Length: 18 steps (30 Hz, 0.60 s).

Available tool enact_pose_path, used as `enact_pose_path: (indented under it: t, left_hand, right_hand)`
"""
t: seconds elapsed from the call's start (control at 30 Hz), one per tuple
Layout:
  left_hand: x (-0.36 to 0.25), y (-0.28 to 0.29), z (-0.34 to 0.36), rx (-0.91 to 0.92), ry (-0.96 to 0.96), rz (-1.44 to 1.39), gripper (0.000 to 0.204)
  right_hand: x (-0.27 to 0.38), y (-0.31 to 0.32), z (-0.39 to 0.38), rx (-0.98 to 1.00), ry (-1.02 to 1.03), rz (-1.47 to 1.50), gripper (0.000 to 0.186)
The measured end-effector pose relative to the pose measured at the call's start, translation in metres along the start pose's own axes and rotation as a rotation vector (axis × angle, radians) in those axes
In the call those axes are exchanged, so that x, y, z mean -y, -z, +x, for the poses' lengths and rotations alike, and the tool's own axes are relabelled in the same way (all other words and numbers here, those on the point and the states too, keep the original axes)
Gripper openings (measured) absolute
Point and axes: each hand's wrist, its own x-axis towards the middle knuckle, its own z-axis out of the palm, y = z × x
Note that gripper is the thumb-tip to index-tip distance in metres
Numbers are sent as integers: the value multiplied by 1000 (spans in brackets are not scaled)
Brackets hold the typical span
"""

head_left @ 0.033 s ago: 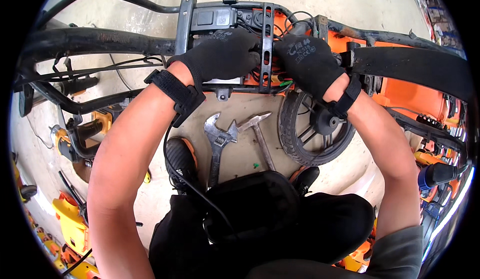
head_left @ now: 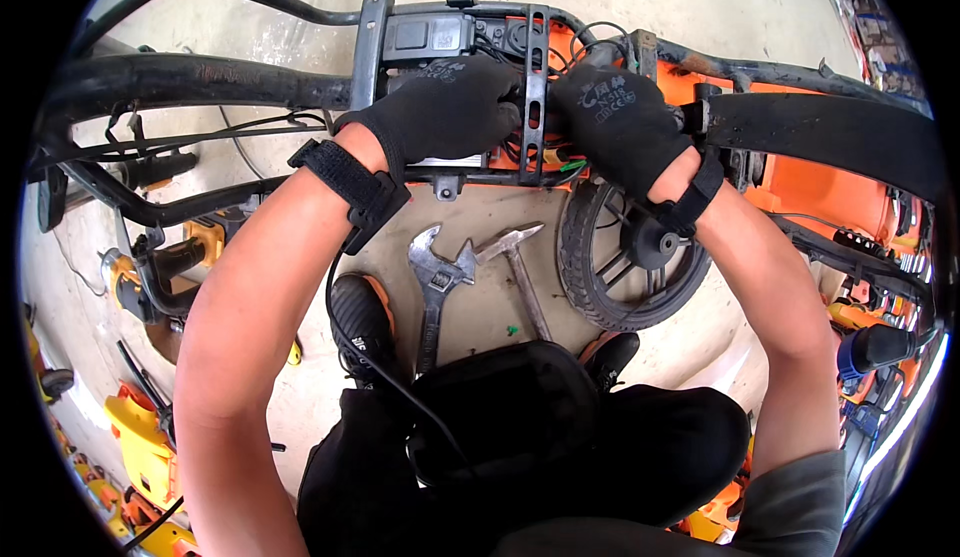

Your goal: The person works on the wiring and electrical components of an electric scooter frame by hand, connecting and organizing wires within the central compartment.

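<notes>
In a black glove, my left hand [head_left: 445,107] reaches over the middle of a black vehicle frame [head_left: 250,82]. Its fingers are curled just left of a slotted metal strip [head_left: 534,97]. On the strip's other side my right hand [head_left: 617,122], gloved likewise, is also closed, with fingertips pointing down into the frame. Whatever either hand grips is hidden under the gloves. Thin black cables [head_left: 590,42] loop beside the right hand, and a green-tipped wire [head_left: 572,167] shows below the strip. A grey-black box [head_left: 425,33] sits in the frame above my left hand.
On the floor between my shoes lie an adjustable wrench [head_left: 437,277] and a hammer [head_left: 518,277]. A small wheel with a black tyre [head_left: 590,287] is under the frame at right. Yellow power tools [head_left: 205,247] lie left; orange panels [head_left: 825,192] show at right.
</notes>
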Motion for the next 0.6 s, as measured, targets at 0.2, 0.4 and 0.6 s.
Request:
enact_pose_path:
  t: [0.2,0.4,0.6]
  left_hand:
    - [-8,-6,-16,-201,121,456,26]
    - [-3,-10,-16,-142,81,492,29]
    - [9,-9,-9,-164,-24,365,31]
  right_hand:
    - [6,-8,-5,7,-123,-24,18]
    - [-6,-11,-2,-44,34,-133,16]
    - [-10,-23,-4,-42,-166,100,16]
